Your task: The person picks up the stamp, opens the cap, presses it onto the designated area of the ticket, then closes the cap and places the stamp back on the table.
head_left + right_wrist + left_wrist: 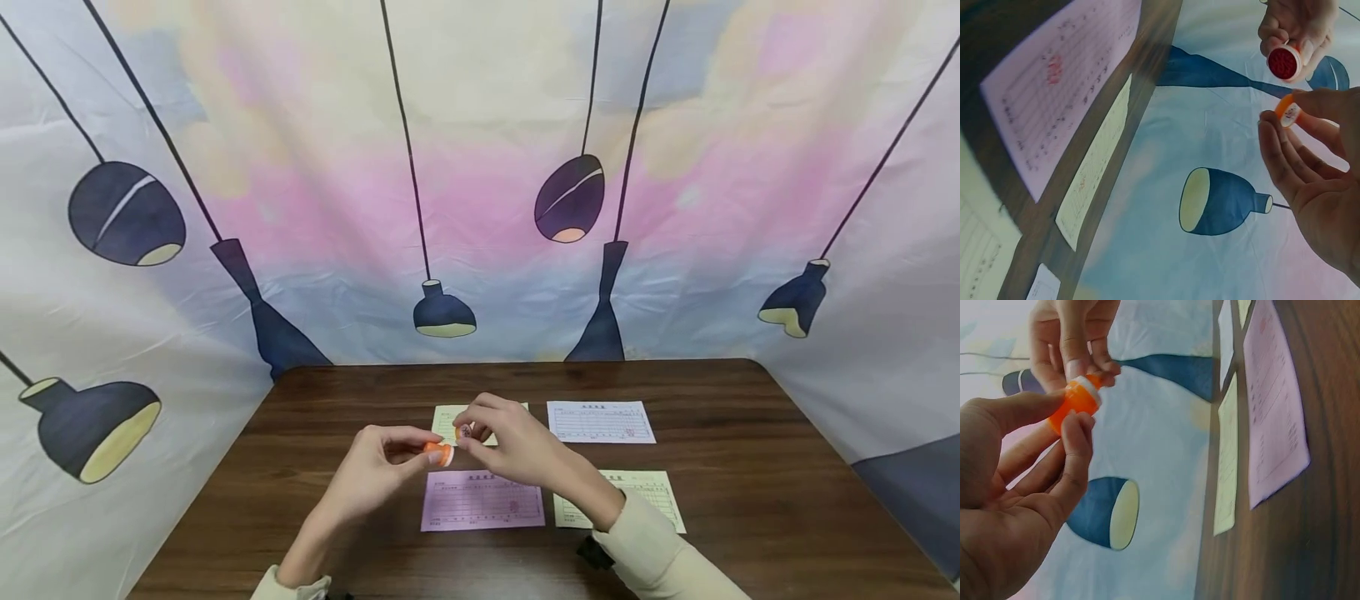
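My left hand (pixel 367 467) pinches the body of a small orange stamp (pixel 440 454) between thumb and fingers, above the table. Its round red face with a white rim (pixel 1284 62) shows bare in the right wrist view, turned toward my right hand (pixel 521 446). Thumb and fingertips of that hand pinch a small orange cap (pixel 1287 110) with a printed white top. The cap is off the stamp, a short gap away. Below the hands lies a purple printed slip (pixel 483 504); a pale yellow slip (pixel 444 417) behind it is partly hidden by the right hand.
A white slip (pixel 600 422) lies at the back right of the dark wooden table (pixel 337 392), and another pale yellow slip (pixel 641 492) at the front right, partly under the right forearm. Behind the table hangs a cloth (pixel 495 208) printed with lamps.
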Demonstrator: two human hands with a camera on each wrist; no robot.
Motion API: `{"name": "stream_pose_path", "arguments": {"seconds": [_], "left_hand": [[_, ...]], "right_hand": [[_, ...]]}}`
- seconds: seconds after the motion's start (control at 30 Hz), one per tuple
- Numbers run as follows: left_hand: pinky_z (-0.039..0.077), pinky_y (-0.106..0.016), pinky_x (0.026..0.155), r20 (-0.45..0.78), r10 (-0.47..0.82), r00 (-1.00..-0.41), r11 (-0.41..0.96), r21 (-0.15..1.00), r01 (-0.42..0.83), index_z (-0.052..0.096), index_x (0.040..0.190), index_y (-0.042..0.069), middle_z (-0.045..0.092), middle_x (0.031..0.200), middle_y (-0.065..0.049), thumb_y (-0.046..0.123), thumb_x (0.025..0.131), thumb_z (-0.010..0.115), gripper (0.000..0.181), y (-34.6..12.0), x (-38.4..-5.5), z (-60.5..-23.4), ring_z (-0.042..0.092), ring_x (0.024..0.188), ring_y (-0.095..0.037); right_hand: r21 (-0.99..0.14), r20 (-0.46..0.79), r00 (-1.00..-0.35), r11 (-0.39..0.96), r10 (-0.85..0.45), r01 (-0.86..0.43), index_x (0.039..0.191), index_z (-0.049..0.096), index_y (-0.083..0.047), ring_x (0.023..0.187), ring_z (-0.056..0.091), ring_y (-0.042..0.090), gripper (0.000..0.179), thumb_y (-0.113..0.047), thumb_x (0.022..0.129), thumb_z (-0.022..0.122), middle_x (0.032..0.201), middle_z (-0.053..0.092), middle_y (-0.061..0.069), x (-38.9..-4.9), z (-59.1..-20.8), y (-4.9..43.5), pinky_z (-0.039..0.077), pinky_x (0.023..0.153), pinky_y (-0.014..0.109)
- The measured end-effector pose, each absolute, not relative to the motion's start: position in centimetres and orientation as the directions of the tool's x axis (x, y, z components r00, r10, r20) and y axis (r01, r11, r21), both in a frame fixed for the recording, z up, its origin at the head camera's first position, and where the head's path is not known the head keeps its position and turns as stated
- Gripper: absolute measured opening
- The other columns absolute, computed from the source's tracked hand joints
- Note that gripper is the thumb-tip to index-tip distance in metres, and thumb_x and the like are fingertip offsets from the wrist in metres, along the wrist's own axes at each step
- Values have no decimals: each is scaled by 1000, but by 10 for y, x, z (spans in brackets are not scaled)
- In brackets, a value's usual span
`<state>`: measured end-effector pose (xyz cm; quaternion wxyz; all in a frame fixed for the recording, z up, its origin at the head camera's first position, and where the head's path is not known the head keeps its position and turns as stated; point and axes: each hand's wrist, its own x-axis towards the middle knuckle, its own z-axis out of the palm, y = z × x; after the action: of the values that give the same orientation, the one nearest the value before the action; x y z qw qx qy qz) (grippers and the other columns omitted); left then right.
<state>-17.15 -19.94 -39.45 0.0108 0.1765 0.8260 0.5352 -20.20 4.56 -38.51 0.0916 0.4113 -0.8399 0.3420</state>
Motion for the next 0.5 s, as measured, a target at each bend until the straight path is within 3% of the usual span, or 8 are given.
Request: {"name": "stream_pose_path", "arguments": {"seconds": [0.27,0.5], "left_hand": [[63,-26,83,202,301,-932,235,932,278,81,106,6,79,107,-17,12,90,83,18,-185,-166,-395,79,91,-13],[64,-29,84,207,297,-932,125,959,253,79,110,-2,76,109,-23,7,89,83,23,-167,-166,-396,79,91,-15]], "right_hand": [[-493,583,-588,331,-561,-805,114,75,-11,86,73,10,16,-11,98,76,107,68,3,-191,-395,62,60,76,19],[-610,591,-653,267,-474,-746,115,72,-10,89,74,10,22,-8,95,78,105,69,2,-184,-400,76,63,80,24]]}}
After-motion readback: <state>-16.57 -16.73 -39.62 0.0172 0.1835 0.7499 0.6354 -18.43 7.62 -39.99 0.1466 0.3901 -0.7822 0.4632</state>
